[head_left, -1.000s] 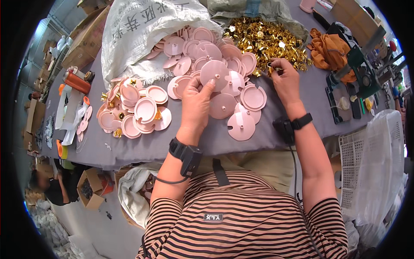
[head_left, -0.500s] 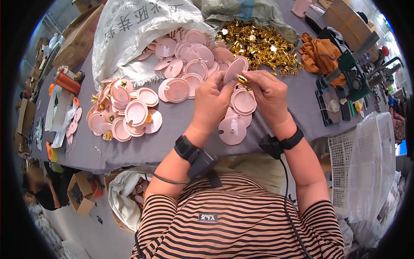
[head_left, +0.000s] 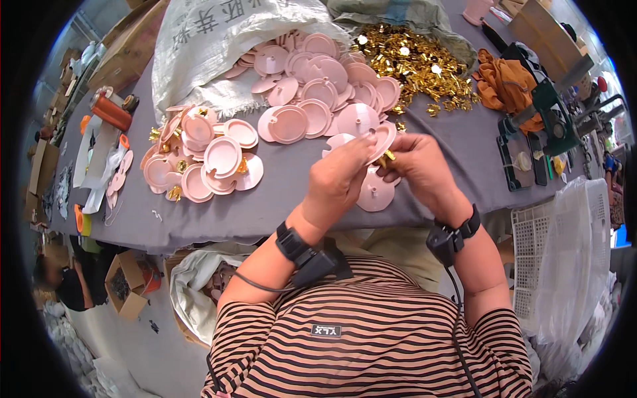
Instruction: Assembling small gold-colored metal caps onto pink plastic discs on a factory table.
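Between the fingers of my left hand (head_left: 340, 174) is a pink round lid (head_left: 383, 140), held tilted. My right hand (head_left: 424, 171) is closed on a small gold knob (head_left: 390, 155), which meets the lid or lies close against it; which of these I cannot tell. Below my hands another notched pink lid (head_left: 375, 192) lies on the grey cloth. Left of them is a heap of lids (head_left: 222, 156), some with gold knobs fixed to them. Farther off, many plain lids (head_left: 322, 73) spill from a white woven sack (head_left: 199, 60).
A pile of gold knobs (head_left: 418, 69) lies at the far side by a greenish sack. On the right are an orange cloth (head_left: 505, 83) and a green hand press (head_left: 547, 119). At the left stands a copper-coloured thread spool (head_left: 111, 109). A white plastic crate (head_left: 531, 252) stands off the table's right edge.
Both hands have come slightly nearer to me. The lid in my left hand has turned, so its face shows more, and the gold knob in my right hand is more visible.
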`<state>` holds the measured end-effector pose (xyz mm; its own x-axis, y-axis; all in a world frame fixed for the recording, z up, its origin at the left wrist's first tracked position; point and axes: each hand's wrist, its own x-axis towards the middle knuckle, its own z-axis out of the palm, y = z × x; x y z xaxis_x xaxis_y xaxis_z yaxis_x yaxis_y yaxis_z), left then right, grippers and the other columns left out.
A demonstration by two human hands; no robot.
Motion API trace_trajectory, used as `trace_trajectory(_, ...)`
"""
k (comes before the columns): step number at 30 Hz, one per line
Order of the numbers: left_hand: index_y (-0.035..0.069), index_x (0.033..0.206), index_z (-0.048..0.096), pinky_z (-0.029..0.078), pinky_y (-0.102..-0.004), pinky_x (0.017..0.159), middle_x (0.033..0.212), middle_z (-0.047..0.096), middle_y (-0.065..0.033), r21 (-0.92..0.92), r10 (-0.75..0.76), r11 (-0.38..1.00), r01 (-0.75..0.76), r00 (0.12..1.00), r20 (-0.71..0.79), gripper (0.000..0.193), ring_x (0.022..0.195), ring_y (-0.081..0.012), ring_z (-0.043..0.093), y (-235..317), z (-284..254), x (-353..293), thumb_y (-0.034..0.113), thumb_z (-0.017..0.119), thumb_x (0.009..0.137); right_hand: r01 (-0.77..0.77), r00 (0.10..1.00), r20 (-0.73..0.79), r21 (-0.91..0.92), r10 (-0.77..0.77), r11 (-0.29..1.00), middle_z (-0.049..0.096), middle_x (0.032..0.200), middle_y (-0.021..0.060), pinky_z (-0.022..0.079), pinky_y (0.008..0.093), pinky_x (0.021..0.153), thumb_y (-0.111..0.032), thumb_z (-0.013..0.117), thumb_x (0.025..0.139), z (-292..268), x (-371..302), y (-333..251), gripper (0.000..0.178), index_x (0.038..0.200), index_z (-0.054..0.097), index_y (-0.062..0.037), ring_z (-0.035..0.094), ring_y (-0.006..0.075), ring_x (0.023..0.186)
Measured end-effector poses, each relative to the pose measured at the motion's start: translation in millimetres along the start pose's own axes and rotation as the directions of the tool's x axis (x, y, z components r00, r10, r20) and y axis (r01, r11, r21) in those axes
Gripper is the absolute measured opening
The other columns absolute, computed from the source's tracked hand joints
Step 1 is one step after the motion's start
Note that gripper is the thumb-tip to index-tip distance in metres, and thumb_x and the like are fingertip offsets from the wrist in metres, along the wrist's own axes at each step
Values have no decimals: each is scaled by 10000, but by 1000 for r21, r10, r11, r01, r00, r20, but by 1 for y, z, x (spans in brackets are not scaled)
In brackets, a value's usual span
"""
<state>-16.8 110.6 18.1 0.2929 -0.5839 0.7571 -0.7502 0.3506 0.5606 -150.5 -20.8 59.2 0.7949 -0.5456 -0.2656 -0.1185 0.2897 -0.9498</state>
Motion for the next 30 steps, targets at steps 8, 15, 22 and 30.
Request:
trace_trajectory(8, 1, 1257, 601, 549, -309, 843, 1117, 694, -112, 33, -687, 726, 687, 726, -12, 325, 984, -174, 677, -17, -115, -45, 38, 633, 936, 398, 860, 56, -696, -508, 597, 740, 944, 144, 568, 322, 738, -63, 698, 859, -3, 8, 22, 239, 1094, 709, -21, 725, 208, 805)
trace_trajectory(15, 35, 1224, 632, 473, -452, 953, 1111, 655, -170, 416, -306, 865, 281, 952, -7, 410, 1067, -366, 591, -18, -83, -8, 34, 704, 820, 250, 780, -60, -883, -623, 397, 713, 1034, 183, 565, 384, 842, 40, 585, 780, -87, 59, 30, 384, 1140, 701, -21, 704, 318, 947)
trace_trajectory(22, -22, 1320, 556, 454, -419, 1011, 1240, 624, -196, 443, -443, 838, 318, 870, 214, 676, 1154, -371, 576, -39, -7, -11, 204, 809, 736, 377, 735, 226, -920, -639, 110, 687, 1004, 164, 536, 426, 828, -25, 654, 746, -80, 75, 44, 358, 1100, 702, -49, 641, 367, 920)
trace_trajectory(30, -51, 1305, 487, 547, -334, 912, 1210, 614, -162, -431, -810, 479, 765, 574, 118, 574, 1048, -237, 651, -36, -12, 9, 103, 782, 838, 250, 830, -287, -574, -477, 780, 733, 904, 67, 553, 295, 764, -85, 794, 767, -92, 61, 34, 395, 1149, 700, -46, 691, 153, 813)
